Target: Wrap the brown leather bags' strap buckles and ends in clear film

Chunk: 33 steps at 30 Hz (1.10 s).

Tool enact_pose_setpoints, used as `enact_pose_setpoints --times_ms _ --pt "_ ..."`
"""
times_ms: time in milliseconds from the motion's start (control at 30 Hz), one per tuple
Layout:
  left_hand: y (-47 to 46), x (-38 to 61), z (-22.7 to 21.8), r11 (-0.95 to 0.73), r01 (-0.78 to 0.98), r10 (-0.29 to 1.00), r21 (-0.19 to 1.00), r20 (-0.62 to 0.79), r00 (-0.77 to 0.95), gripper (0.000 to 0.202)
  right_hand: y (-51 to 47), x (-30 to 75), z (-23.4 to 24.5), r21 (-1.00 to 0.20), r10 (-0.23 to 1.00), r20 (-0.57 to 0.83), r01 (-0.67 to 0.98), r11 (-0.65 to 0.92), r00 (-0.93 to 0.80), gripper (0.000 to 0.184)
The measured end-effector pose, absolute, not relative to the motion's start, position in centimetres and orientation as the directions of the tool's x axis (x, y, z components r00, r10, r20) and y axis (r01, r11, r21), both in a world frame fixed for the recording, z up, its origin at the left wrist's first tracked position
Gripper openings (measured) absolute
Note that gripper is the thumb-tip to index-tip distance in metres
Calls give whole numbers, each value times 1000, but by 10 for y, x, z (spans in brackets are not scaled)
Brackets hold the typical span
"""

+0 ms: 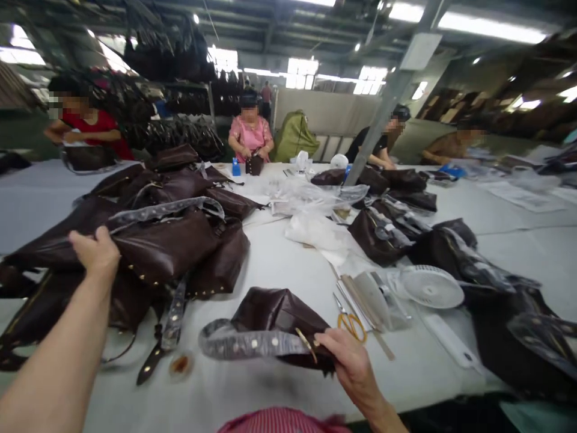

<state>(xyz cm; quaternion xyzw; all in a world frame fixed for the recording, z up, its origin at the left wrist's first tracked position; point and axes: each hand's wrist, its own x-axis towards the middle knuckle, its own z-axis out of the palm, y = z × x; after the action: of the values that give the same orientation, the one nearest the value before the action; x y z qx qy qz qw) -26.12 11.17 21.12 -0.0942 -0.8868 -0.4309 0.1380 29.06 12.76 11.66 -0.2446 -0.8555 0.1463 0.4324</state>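
Note:
My right hand (354,361) is closed on the right end of a dark brown leather handbag (277,316) lying on the white table in front of me. The bag's studded strap (259,346), wrapped in clear plastic, curves along its near side. At the left, my left hand (97,249) reaches onto a heap of similar brown handbags (166,246). Its thumb stands apart from the fingers, which are partly hidden against the leather; whether they grip it I cannot tell.
Orange-handled scissors (351,325), cardboard strips (360,300) and a white fan (430,287) lie right of the bag. More handbags (509,325) fill the right side. Clear plastic wrap (315,195) covers the middle. A small round dish (180,365) sits near left. Several co-workers (251,132) work opposite.

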Motion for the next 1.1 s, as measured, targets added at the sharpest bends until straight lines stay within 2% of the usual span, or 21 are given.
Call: enact_pose_setpoints --times_ms 67,100,167,200,233,267,300,333,367,400,533,633,700,767,867,967,1100 --pt "88 -235 197 642 398 87 656 454 -887 70 114 300 100 -418 556 679 370 830 -480 37" --pt "77 -217 192 637 513 163 575 550 -819 76 111 307 94 -408 565 672 397 822 -479 36" --pt "58 -171 185 545 752 371 371 698 -613 67 107 322 86 -403 576 653 419 814 -491 38" --pt "51 -143 182 444 835 485 324 697 -528 57 107 329 83 -404 580 645 422 812 -497 39" --pt "45 -113 179 316 880 617 356 627 -475 46 107 335 81 -405 583 642 426 809 -498 42" --pt "41 -82 174 178 873 788 454 465 -403 37 108 340 78 -401 585 644 434 807 -493 44" --pt "37 -50 169 60 815 950 577 219 -225 30 108 344 75 -394 589 647 448 802 -485 45" --pt "34 -21 162 -5 733 1000 680 10 -3 28 108 346 72 -387 594 649 467 795 -475 47" --pt "32 6 156 -33 668 979 744 -109 170 26 108 349 69 -380 601 652 486 787 -463 49" --pt "30 27 150 -26 639 964 769 -151 220 22 107 350 65 -376 607 652 501 779 -454 50" --pt "28 51 151 -16 653 944 757 -203 259 28 102 353 58 -378 616 656 517 768 -437 56" --pt "30 29 180 -54 760 895 647 -306 324 29 101 345 72 -334 570 668 491 804 -479 56" --pt "31 20 204 -51 846 885 530 -370 284 19 103 334 91 -315 535 672 457 832 -512 57" --pt "32 26 221 -36 877 909 479 -350 228 15 105 321 111 -326 507 660 397 858 -554 57" --pt "32 56 229 32 880 942 474 -310 132 32 104 312 134 -388 483 599 296 873 -639 55" --pt "29 86 220 81 882 972 463 -233 33 43 100 318 146 -513 503 503 226 828 -702 57" --pt "26 100 210 -87 789 975 608 -109 192 50 100 329 158 -681 487 376 121 723 -788 58"
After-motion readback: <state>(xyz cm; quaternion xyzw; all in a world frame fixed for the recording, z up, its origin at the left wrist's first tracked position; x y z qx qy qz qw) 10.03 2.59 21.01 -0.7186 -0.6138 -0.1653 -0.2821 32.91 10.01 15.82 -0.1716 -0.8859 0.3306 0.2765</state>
